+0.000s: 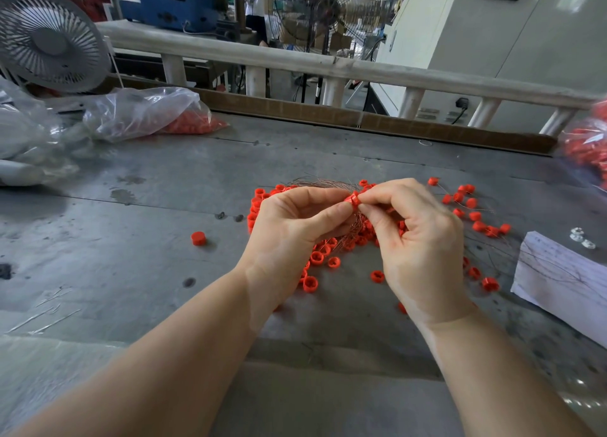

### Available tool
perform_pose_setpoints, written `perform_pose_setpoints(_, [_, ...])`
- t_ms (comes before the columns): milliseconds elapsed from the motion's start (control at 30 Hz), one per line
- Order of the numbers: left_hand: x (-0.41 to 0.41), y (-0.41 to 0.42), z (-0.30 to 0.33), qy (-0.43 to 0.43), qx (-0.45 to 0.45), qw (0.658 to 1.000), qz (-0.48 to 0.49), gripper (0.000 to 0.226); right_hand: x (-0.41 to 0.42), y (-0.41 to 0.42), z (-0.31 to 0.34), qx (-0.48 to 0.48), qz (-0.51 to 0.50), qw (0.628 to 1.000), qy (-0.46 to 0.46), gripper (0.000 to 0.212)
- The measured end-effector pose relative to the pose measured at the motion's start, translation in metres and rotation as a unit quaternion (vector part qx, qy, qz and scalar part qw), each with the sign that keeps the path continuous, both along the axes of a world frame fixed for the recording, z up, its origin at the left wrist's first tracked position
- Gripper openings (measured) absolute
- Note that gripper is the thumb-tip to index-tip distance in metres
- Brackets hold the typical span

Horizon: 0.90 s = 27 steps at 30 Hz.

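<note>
Here, both hands meet above the middle of the table point(164, 180), a worn grey metal surface. The left hand point(292, 226) pinches a red cap point(353, 199) between thumb and forefinger, with its other fingers curled loosely beneath. The right hand point(420, 239) closes thumb and forefinger on the same cap from the other side, its remaining fingers bent inward; whether it also holds a wire cannot be told. The cap sits raised off the table, just over a pile of red caps point(317, 257) that spreads under and between both wrists. A bundle of thin coppery wires point(328, 183) lies among the pile, showing just beyond the fingertips. More caps with wires point(476, 219) are scattered toward the right edge, near a white paper sheet point(558, 272) and a few small white pieces point(581, 238). One lone cap point(198, 238) lies apart to the left of the pile. Toward the far left corner lies a clear plastic bag point(147, 111) with red caps inside, and a grey fan point(49, 39) stands behind it.
</note>
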State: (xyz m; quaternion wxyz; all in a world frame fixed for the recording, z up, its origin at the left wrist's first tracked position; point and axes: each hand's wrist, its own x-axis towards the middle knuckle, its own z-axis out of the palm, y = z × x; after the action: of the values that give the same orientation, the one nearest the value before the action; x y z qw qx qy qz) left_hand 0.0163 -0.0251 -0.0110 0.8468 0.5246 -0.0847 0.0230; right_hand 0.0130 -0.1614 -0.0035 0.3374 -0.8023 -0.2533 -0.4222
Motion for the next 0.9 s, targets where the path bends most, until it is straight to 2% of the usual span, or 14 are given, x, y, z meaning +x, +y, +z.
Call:
perform_pose_setpoints(267, [0.0001, 0.0004, 0.0003, 0.0, 0.011, 1.0, 0.006, 0.024, -0.0004, -0.0002, 0.0003, -0.016, -0.002, 1.0, 0.002, 0.004])
perform_pose_setpoints(600, [-0.0005, 0.0003, -0.0006, -0.017, 0.032, 0.999, 0.018, 0.012, -0.0001, 0.0001, 0.0, -0.04, -0.004, 0.999, 0.0, 0.005])
perform_pose_setpoints(900, [0.0004, 0.001, -0.001, -0.018, 0.045, 0.998, 0.036, 0.012, -0.0005, 0.0032, -0.0003, -0.029, 0.009, 0.999, 0.014, 0.006])
